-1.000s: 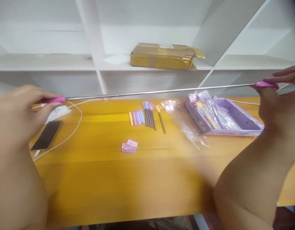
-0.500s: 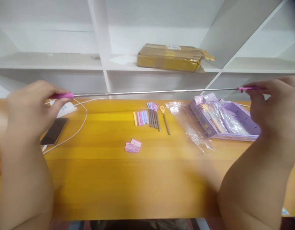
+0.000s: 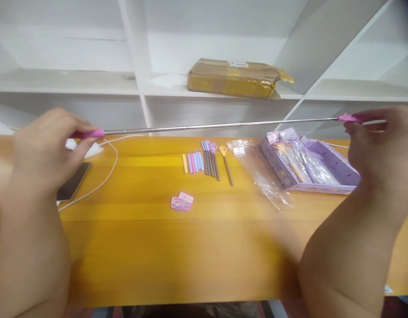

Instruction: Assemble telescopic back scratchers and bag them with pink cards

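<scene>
A telescopic back scratcher (image 3: 190,127) is stretched out nearly level above the table, its thin metal rod fully in sight between my hands. My left hand (image 3: 53,148) is closed around its pink handle. At the other end, the fingers of my right hand (image 3: 383,145) pinch the pink claw head. Below lie several small back scratchers (image 3: 210,161) in a row, with blue, purple and pink claws, and a single orange-clawed back scratcher (image 3: 226,165) to their right. Several coloured handle sleeves (image 3: 193,162) lie to their left. Small pink cards (image 3: 183,201) sit nearer me.
A purple box (image 3: 323,187) holding bagged scratchers stands at the right, with clear plastic bags (image 3: 257,170) beside it. A phone (image 3: 73,181) and white cable (image 3: 107,176) lie at the left. A taped cardboard package (image 3: 233,79) rests on the white shelf (image 3: 101,84) behind.
The claw end has turned so that more of its pink head shows in my right fingers. My right hand has shifted slightly outward; the left still grips the handle.
</scene>
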Motion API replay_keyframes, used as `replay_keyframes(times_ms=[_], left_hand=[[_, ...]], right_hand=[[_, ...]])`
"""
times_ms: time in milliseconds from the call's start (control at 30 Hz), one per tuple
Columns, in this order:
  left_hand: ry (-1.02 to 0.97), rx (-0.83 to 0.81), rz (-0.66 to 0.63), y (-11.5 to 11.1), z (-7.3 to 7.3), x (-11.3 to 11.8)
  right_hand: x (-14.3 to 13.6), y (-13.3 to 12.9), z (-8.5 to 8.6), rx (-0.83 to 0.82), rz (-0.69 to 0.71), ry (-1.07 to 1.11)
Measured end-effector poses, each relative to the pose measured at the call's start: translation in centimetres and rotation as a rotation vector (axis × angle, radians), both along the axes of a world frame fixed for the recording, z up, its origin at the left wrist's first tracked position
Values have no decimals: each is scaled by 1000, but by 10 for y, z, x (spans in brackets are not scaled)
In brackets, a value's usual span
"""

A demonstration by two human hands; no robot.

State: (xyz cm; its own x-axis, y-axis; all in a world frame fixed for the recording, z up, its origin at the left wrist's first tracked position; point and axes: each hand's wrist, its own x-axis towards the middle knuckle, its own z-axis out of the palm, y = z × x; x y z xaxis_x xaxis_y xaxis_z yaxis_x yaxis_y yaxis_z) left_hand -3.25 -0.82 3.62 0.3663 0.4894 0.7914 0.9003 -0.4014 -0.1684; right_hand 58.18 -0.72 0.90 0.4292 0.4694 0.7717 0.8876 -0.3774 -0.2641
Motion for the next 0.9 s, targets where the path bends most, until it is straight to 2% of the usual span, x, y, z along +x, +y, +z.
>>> replay_keyframes(times_ms=[100, 333, 600, 733, 900], left_hand=[[-7, 0, -2, 1, -1, -1], [-16, -17, 1, 2, -4, -7], [33, 0, 41, 5, -6, -12], [51, -45, -4, 4, -10, -2], [163, -3, -41, 4, -29, 30]], right_hand=[[5, -2, -3, -3, 120, 85], [12, -2, -15, 96, 231, -88], [10, 3, -19, 99, 213, -151], [-1, 7, -19, 97, 237, -182], [-40, 15, -20, 46, 303, -208]])
